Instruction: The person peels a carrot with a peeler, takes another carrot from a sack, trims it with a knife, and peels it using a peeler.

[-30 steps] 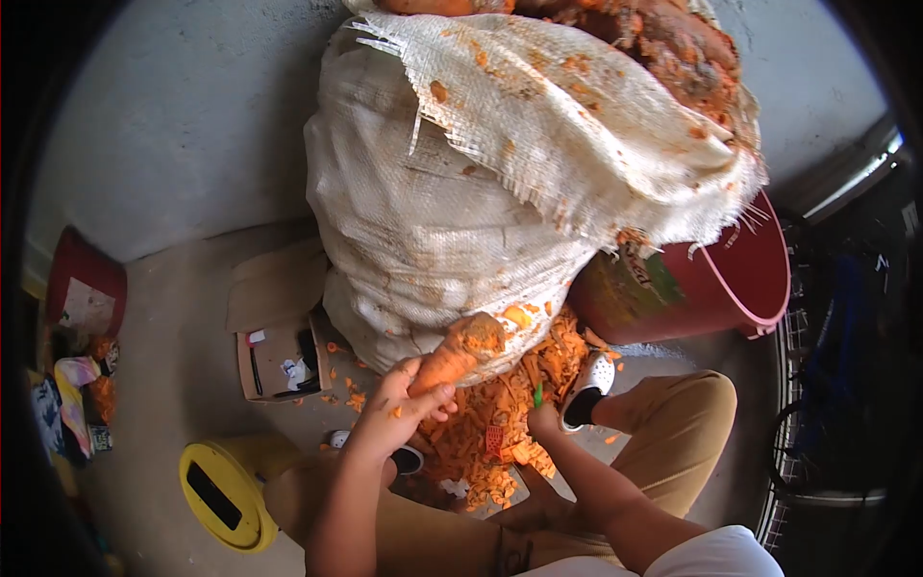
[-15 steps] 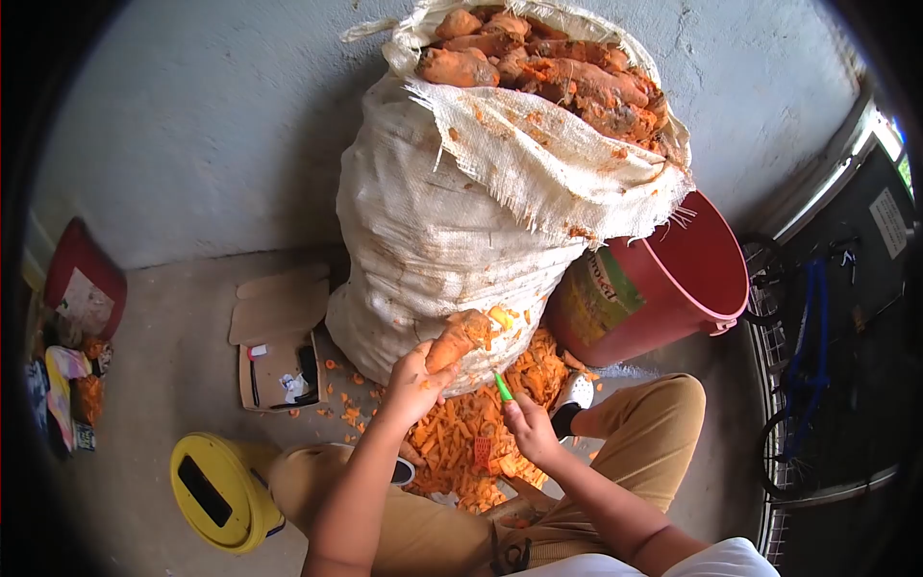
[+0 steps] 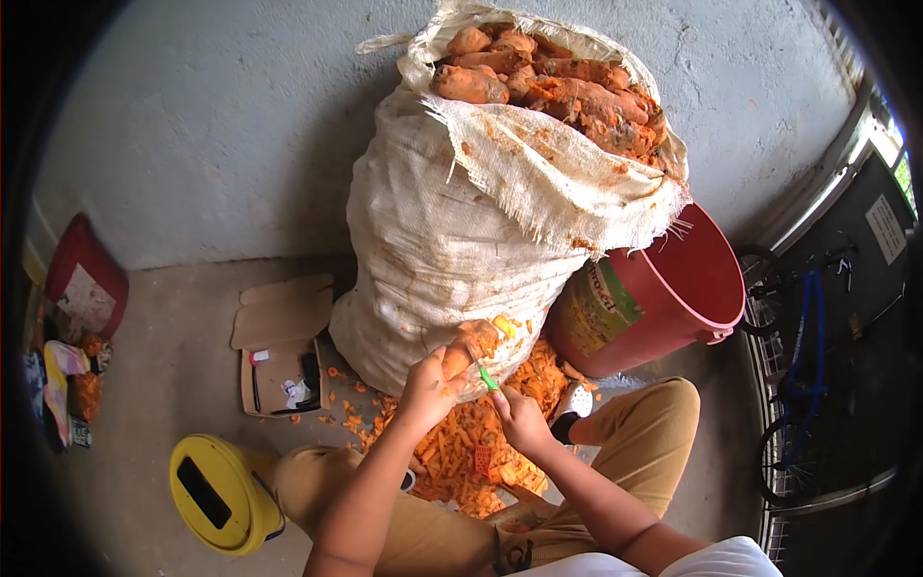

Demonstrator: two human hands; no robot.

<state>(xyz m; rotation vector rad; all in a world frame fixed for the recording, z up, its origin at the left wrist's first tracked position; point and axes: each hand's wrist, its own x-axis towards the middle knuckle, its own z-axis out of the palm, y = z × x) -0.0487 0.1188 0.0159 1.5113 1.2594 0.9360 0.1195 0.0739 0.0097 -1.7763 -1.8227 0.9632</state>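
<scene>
My left hand (image 3: pixel 430 389) is wrapped round a large, dirt-marked carrot (image 3: pixel 460 360), whose far end shows a pale yellow patch. Gripped in my right hand (image 3: pixel 522 420) is a green-handled knife (image 3: pixel 488 378); its thin blade lies against or just over the carrot's near side. Both hands are in front of a big white woven sack (image 3: pixel 423 240), which is filled to the top with carrots (image 3: pixel 586 101). Below them, between my legs, spreads a heap of orange peelings and pieces (image 3: pixel 461 447).
To the right of the sack leans a red bucket (image 3: pixel 635 351). On the left are an open cardboard box (image 3: pixel 279 332) and a yellow lidded bucket (image 3: pixel 245 490) with a dark phone-like slab on top. A blue bicycle (image 3: pixel 812 356) is at the far right.
My right hand has brought the knife up and left onto the carrot. My left hand has shifted slightly right and down with the carrot. The view has moved a little.
</scene>
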